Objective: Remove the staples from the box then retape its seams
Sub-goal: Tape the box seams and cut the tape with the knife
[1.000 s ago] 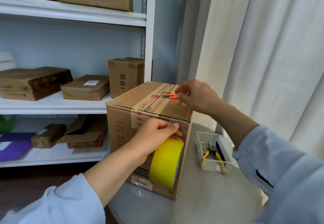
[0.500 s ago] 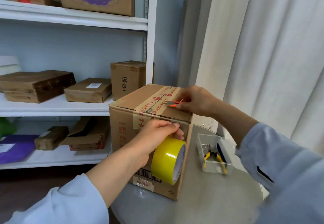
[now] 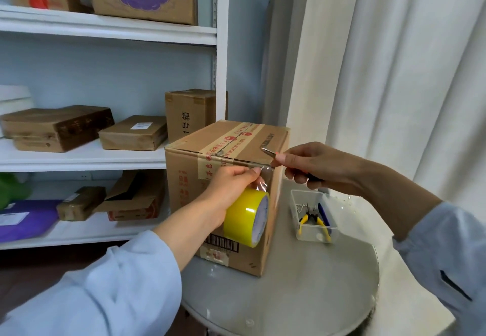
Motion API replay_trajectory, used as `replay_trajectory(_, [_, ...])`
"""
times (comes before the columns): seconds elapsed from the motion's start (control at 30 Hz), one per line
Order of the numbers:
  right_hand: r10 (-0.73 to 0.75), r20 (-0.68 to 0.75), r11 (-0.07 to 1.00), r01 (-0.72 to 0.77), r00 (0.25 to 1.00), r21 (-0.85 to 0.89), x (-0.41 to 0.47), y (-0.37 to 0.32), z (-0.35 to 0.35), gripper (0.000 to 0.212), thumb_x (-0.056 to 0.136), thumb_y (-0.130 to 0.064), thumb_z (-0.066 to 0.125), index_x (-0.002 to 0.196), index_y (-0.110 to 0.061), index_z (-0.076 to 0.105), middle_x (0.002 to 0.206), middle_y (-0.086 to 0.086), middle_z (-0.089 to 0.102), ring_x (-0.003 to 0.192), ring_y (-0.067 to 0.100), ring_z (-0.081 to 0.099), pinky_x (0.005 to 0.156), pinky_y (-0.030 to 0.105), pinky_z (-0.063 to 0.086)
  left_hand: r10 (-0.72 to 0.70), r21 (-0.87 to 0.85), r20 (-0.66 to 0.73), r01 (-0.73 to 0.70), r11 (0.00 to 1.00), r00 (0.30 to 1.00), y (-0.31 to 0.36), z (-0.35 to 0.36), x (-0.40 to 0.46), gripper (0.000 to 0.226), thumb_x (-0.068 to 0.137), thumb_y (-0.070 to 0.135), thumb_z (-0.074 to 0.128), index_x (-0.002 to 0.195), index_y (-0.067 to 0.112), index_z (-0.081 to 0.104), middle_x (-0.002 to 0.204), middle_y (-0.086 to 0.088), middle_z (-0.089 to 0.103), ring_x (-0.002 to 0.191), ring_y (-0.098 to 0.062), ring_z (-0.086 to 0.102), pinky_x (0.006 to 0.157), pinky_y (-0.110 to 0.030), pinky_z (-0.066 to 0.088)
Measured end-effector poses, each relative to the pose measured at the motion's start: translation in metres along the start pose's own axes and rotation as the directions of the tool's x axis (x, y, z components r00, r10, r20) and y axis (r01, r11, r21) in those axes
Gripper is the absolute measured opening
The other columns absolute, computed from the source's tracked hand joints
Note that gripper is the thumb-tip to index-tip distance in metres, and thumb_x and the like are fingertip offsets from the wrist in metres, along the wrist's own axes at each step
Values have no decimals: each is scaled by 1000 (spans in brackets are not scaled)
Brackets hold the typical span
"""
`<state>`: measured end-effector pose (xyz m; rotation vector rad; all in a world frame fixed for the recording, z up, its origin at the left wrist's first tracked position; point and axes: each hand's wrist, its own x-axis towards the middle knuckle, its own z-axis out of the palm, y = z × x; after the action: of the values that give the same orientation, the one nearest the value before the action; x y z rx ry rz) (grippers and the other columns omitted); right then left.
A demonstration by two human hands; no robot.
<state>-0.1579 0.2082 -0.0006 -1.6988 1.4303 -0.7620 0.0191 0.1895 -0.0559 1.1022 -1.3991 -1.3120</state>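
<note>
Cardboard box [image 3: 223, 193] stands upright on a round grey desk [image 3: 302, 296], toward its far left part. Printed tan tape runs along the top seam and folds down the near face.

Left hand [image 3: 231, 191] is against the near face of the box, just under the top edge. Fingers curl round a yellow tape roll [image 3: 247, 221]; thumb and fingertips pinch a strip of clear tape [image 3: 263, 177] that is drawn up from the roll to the box's top near edge. The roll is on edge, its white core facing right.

Right hand [image 3: 318, 164] is at the box's near right top corner, fingers curled round small scissors [image 3: 271, 152] with an orange grip. The blades point left and up, with the tips over the top of the box beside the clear strip. Cannot tell whether the blades touch the tape.

Clear plastic tray [image 3: 314, 233] sits on the desk, right of the box and apart from it. It holds yellow-handled pliers [image 3: 313, 220], a dark blue pen-like item and some small metal pieces.

White shelving [image 3: 105, 159] on the left, behind the box, carries several brown parcels. White curtain [image 3: 407, 72] hangs on the right.
</note>
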Motion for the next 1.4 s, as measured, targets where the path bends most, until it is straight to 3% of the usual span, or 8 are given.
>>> replay_trajectory(0.1, [43, 73, 999, -45, 996, 20, -10, 1, -3, 38, 88, -41, 59, 108, -11, 69, 67, -5, 60, 56, 4, 50, 49, 17, 37, -22, -28, 13, 22, 999, 1000, 1, 1, -1, 23, 92, 21, 60, 73, 9, 66, 68, -3, 67, 57, -10, 62, 63, -20, 51])
replay_trajectory(0.23, [142, 121, 989, -146, 982, 24, -19, 8, -9, 34, 87, -36, 62, 107, -10, 71, 76, 0, 65, 62, 7, 54, 56, 20, 40, -31, -26, 17, 31, 999, 999, -1, 0, -3, 20, 91, 23, 63, 81, 7, 69, 77, -5, 70, 68, -15, 64, 76, -29, 53])
replay_trajectory(0.37, [186, 166, 980, -194, 968, 34, -21, 14, -8, 41, 83, -39, 63, 106, -6, 71, 76, 1, 64, 58, 8, 51, 50, 18, 38, -35, -37, 31, 36, 999, 999, -3, 0, -1, 18, 89, 22, 65, 80, 7, 69, 74, -3, 70, 64, -12, 64, 69, -25, 53])
replay_trajectory(0.53, [204, 139, 972, -218, 969, 91, -13, 17, -6, 48, 76, -42, 66, 104, -4, 72, 75, 2, 61, 55, 8, 44, 43, 16, 34, -19, -41, 48, 21, 999, 999, -4, -2, 0, 20, 89, 23, 64, 78, 7, 68, 77, -4, 70, 69, -16, 63, 75, -29, 52])
replay_trajectory(0.8, [250, 187, 965, -260, 950, 26, -6, 10, -12, 44, 78, -42, 64, 102, -6, 74, 74, 2, 60, 55, 8, 46, 46, 17, 37, -27, -4, 75, 27, 1000, 997, -2, -12, 0, 22, 89, 26, 64, 77, 9, 68, 71, 3, 70, 60, -8, 63, 55, -17, 49])
replay_trajectory(1.1, [234, 121, 963, -247, 965, 103, 3, 3, 5, 35, 90, -35, 60, 105, -5, 71, 68, -1, 61, 52, 5, 50, 44, 15, 37, -40, 1, 89, 40, 999, 995, 0, -14, -1, 22, 90, 26, 64, 74, 11, 66, 64, 4, 69, 53, -7, 62, 53, -18, 50])
replay_trajectory(1.4, [360, 142, 909, -381, 922, 169, 9, -9, 7, 28, 88, -29, 63, 101, -5, 69, 59, -3, 60, 45, 4, 50, 38, 12, 38, -49, -36, 120, 54, 998, 992, 2, -16, 1, 16, 89, 20, 64, 79, 8, 65, 72, -3, 71, 59, -10, 65, 51, -16, 53])
